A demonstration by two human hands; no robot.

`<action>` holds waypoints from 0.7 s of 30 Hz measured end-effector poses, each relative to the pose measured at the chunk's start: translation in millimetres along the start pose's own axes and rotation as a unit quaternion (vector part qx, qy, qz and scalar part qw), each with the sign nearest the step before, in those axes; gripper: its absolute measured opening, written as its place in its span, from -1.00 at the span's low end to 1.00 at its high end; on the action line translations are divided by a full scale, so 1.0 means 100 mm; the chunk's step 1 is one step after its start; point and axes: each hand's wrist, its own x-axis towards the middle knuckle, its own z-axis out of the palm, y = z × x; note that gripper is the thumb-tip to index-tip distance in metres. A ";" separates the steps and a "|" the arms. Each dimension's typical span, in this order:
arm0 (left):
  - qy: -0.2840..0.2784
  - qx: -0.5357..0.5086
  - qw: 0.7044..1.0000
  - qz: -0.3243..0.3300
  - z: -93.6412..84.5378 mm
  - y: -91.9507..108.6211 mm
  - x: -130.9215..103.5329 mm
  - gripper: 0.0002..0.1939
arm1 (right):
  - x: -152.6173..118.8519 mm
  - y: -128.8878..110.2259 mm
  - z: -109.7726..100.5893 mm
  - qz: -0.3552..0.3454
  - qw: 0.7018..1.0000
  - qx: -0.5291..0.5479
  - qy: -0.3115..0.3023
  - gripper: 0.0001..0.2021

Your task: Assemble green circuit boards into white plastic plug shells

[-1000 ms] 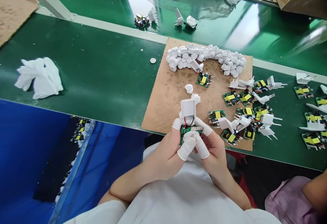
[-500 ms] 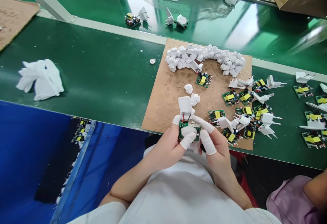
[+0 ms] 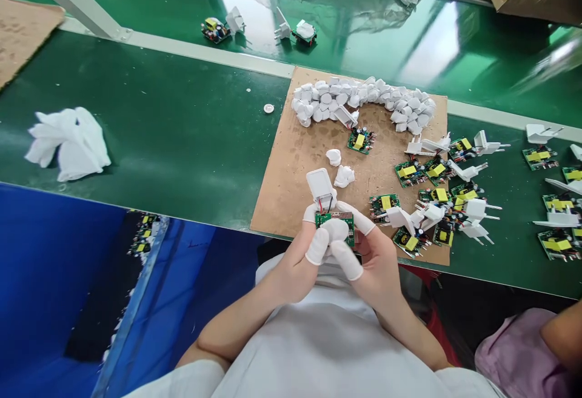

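Between my two hands is a green circuit board (image 3: 349,219), joined by short red and dark wires to a white plug housing (image 3: 320,185). A flat white putty-like lump (image 3: 337,229) lies on the board's face. My left hand (image 3: 297,255) grips the board's left side, its thumb at the lump's edge. My right hand (image 3: 375,252) holds the right side, with the thumb against the lump and a finger along the far edge. White finger cots cover the fingertips that show. Just beyond lie two loose white lumps, one small (image 3: 333,157) and one larger (image 3: 344,176), on a cardboard sheet (image 3: 282,186).
A curved heap of white lumps (image 3: 364,92) lies at the cardboard's far side. Several boards with plugs (image 3: 436,198) crowd the right. White cloth-like pieces (image 3: 68,143) lie on the green bench (image 3: 182,125) at left. A person's purple-clad part (image 3: 518,355) shows at lower right.
Both thumbs have shifted left and closed in on the white lump, which now looks rounder. The housing and board have tilted slightly and moved a little left.
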 end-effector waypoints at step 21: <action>0.031 0.105 0.990 0.088 0.07 0.05 -0.04 -0.42 | 0.04 -0.07 0.05 -0.063 0.996 0.055 -0.002 -0.80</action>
